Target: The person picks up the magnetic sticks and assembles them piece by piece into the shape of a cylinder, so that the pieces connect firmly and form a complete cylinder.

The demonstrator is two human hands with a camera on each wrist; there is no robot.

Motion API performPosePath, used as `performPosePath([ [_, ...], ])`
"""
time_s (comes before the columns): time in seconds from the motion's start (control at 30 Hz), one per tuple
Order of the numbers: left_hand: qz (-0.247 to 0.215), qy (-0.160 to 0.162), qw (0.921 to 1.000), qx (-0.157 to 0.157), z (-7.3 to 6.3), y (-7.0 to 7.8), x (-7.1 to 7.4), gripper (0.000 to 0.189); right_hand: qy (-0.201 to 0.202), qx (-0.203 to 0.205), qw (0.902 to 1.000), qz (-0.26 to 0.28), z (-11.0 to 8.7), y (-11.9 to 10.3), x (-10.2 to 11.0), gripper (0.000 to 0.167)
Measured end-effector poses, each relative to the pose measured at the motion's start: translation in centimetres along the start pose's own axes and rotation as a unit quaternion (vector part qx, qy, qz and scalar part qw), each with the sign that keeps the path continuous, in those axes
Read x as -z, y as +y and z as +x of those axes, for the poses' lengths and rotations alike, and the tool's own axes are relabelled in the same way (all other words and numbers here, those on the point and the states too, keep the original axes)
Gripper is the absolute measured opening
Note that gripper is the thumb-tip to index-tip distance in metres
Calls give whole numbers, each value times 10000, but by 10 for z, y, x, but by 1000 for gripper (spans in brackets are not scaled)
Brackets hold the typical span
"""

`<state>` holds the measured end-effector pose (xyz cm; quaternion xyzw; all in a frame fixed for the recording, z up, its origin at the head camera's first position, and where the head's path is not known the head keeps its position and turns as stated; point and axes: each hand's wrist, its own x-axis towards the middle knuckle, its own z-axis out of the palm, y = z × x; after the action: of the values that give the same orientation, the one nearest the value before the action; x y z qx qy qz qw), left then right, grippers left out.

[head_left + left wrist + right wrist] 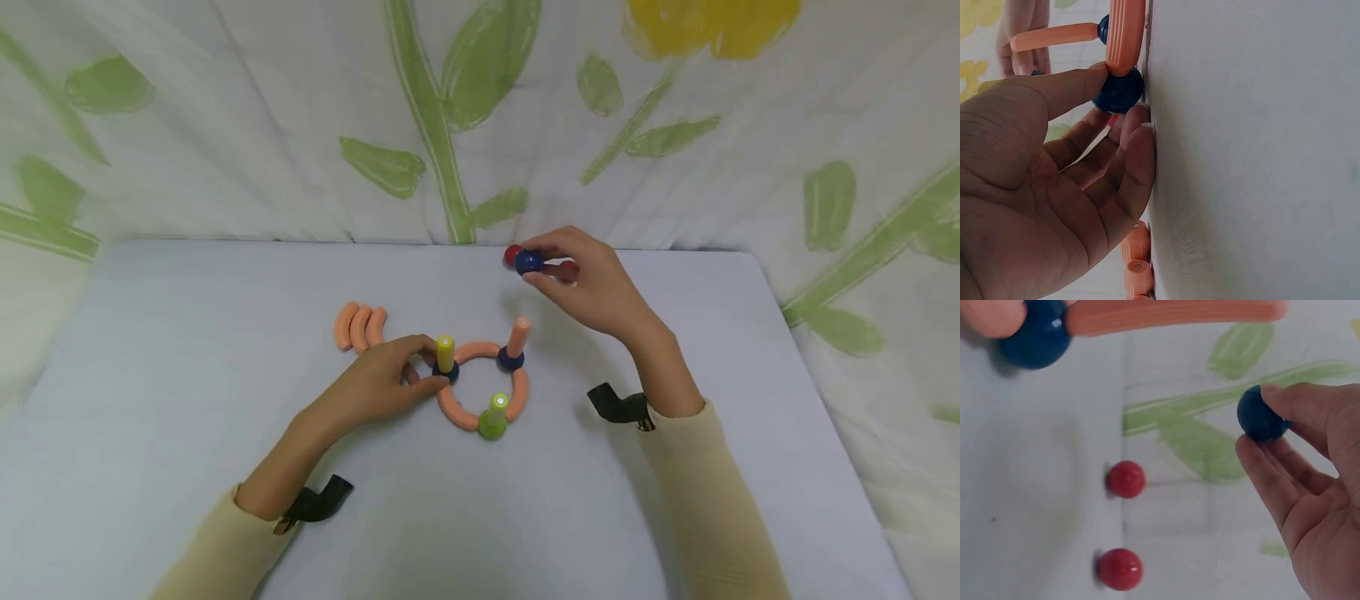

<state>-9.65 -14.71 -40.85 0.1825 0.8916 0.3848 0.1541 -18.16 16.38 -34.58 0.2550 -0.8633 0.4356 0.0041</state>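
Observation:
A ring of curved orange rods [454, 413] lies on the table, joined by two dark blue balls and a green ball [492, 427]. My left hand [382, 379] grips the ring's left blue ball [1121, 94] between thumb and fingers; a yellow rod [446, 354] stands upright from it. An orange rod [519, 337] rises from the other joined blue ball [511, 359], and a pale green rod [498, 408] from the green one. Raised near the back edge, my right hand [592, 279] pinches a loose blue ball [1262, 414] between thumb and fingertips.
Two red balls, one at the left [512, 255] and one at the right [568, 271], lie at the table's back edge, partly behind my right hand. Several curved orange rods [361, 326] lie together beyond my left hand. A leaf-patterned cloth [285, 125] hangs behind the table.

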Motion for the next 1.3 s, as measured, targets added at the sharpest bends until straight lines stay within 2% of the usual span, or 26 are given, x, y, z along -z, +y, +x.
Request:
performPosePath([
  [0.17, 40, -69, 10000, 60, 2, 1, -3, 32, 220, 305, 9989, 294, -10, -8, 7, 36],
  [0.43, -6, -68, 10000, 8, 5, 0, 0, 30, 374, 883, 9954, 39, -14, -19, 2, 36],
  [0.57, 82, -45, 9999, -54, 6, 0, -2, 29, 467, 1172, 9916, 277, -19, -28, -3, 39],
  [0.67, 160, -6, 9998, -71, 6, 0, -1, 29, 429, 1357, 9882, 574, -23, -38, -9, 40],
  [0.87, 178, 56, 9998, -50, 3, 0, 1, 28, 186, 1699, 9826, 723, -24, -57, -23, 38],
  [1.03, 185, 130, 9996, -180, 3, -1, -1, 27, -76, 1642, 9826, 861, -24, -63, -30, 37],
  [1.17, 175, 111, 9994, -270, 4, -1, -5, 27, -250, 1481, 9864, 673, -27, -63, -34, 36],
  [1.3, 216, 123, 9994, -221, 3, 1, -6, 27, -381, 1565, 9855, 525, -29, -64, -38, 35],
])
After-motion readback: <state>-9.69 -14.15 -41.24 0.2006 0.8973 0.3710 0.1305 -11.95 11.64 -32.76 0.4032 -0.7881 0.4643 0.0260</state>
